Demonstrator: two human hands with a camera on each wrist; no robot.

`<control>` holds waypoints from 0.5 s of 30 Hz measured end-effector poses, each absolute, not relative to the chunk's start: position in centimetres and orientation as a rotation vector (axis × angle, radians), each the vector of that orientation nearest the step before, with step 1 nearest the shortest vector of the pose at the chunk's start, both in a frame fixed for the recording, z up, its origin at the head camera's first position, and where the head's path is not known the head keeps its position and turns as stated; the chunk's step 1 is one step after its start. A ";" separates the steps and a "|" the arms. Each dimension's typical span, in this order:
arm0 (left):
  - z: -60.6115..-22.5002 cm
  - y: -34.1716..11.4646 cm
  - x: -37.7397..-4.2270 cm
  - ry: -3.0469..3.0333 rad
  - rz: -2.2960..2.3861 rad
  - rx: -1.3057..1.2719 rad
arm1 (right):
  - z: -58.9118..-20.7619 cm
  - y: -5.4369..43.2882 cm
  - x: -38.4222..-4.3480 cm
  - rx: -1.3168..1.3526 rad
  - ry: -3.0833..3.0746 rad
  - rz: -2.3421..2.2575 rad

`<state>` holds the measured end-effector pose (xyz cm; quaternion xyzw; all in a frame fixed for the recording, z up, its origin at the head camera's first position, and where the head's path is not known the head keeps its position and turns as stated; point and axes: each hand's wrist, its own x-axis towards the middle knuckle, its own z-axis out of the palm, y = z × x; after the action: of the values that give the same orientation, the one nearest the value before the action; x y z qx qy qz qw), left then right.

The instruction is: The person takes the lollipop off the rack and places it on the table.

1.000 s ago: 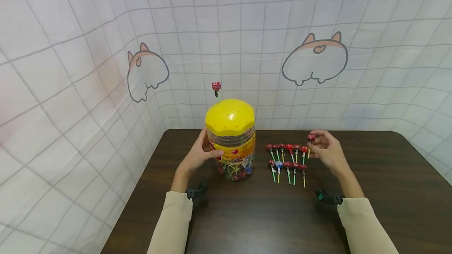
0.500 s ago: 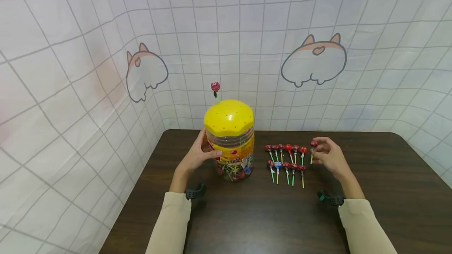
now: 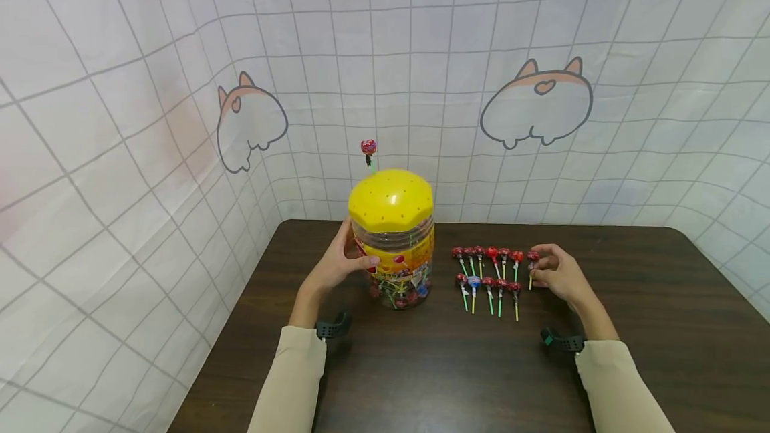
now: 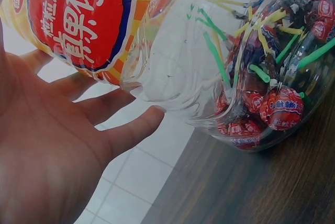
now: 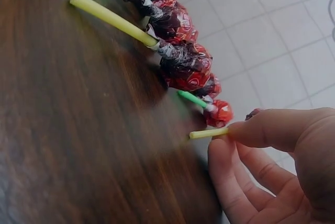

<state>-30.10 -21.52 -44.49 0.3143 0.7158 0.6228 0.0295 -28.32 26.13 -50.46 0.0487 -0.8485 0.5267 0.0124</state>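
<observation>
My left hand holds a large clear jar with a yellow lid, its thumb on the front and its fingers round the side. Inside the jar, wrapped lollipops lie at the bottom. A lollipop with a green stick stands up behind the lid. My right hand pinches a red lollipop by its yellow stick, between thumb and finger, at the right end of the back row. Whether its head touches the table cannot be told.
Left of my right hand, several lollipops lie in two rows, a back row and a front row with a blue-wrapped one. The dark wooden table meets a white grid-patterned curtain at the back.
My right hand has brought its lollipop down and nearer, from above the table's back to the right end of the back row. The left hand and jar have stayed put.
</observation>
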 end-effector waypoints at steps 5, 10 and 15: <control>-44.5 -21.6 -30.1 2.217 1.922 0.948 | -50.4 26.2 -28.3 0.151 -2.695 1.540; -44.6 -21.6 -30.1 2.237 1.916 0.924 | -50.3 26.2 -28.4 0.135 -2.737 1.428; -44.6 -21.6 -30.1 2.237 1.919 0.937 | -50.6 26.4 -28.7 0.145 -2.746 1.388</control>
<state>-30.09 -21.60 -44.63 0.3028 0.7232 0.6202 0.0244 -28.67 26.40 -50.57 0.0472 -0.8911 0.4503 0.0306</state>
